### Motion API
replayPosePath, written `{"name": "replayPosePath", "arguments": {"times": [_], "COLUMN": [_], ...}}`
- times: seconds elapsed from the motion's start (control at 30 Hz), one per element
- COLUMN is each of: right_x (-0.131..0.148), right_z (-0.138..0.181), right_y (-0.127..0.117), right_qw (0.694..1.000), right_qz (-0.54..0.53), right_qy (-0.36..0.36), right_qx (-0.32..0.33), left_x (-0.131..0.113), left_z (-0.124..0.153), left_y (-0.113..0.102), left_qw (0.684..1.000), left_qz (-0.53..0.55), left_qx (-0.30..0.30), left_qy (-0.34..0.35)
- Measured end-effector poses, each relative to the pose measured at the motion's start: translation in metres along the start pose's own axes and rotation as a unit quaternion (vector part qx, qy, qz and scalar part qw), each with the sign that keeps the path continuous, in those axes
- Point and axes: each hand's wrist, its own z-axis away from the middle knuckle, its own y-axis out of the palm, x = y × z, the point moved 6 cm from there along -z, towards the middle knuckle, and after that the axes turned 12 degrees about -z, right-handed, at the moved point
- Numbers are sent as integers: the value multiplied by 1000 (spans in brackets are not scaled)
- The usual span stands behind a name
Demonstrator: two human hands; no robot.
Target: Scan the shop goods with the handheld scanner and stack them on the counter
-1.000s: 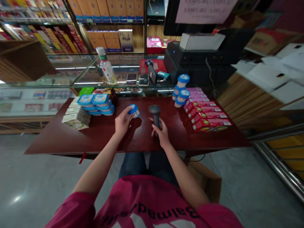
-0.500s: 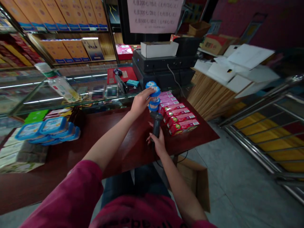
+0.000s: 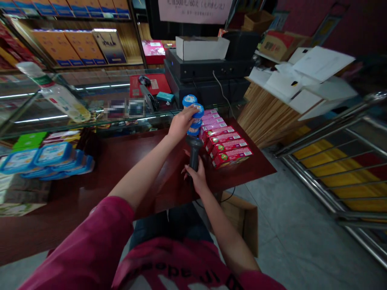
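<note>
My left hand (image 3: 179, 125) is closed on a small round tub with a blue lid (image 3: 198, 110), fingers over its top. Just below that tub are more blue-lidded tubs (image 3: 194, 129), and another blue-lidded tub (image 3: 189, 100) stands behind. Whether the held tub rests on those beneath it I cannot tell. A dark handheld barcode scanner (image 3: 193, 155) is gripped by its handle in my right hand (image 3: 198, 176). Its head points toward the tubs, a little apart from them. To the right of both hands lies a row of pink and red boxes (image 3: 231, 156).
On the dark red counter (image 3: 145, 177), stacked blue-lidded rectangular containers (image 3: 53, 155) stand at the left. A bottle (image 3: 62, 96) is on the glass case. Behind the tubs is a black cash drawer (image 3: 208, 88). A metal railing (image 3: 320, 193) and an open cardboard box (image 3: 242, 219) are at the right.
The head view has tilted down slightly, so the background sits higher. Both hands keep their grips, with only small shifts of the tub and scanner.
</note>
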Motion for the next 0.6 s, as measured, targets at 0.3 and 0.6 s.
{"name": "replayPosePath", "arguments": {"times": [0.3,0.6], "right_x": [3,-25], "right_z": [6,23], "right_y": [4,69], "right_qw": [998,975], "right_qz": [60,62], "right_qy": [-7,115], "right_qx": [30,178], "left_x": [-2,66], "left_z": [4,184], "left_y": [-12,-177], "left_qw": [999,966], "left_qz": [8,-203], "left_qx": [34,-81], "left_qy": [18,-135]}}
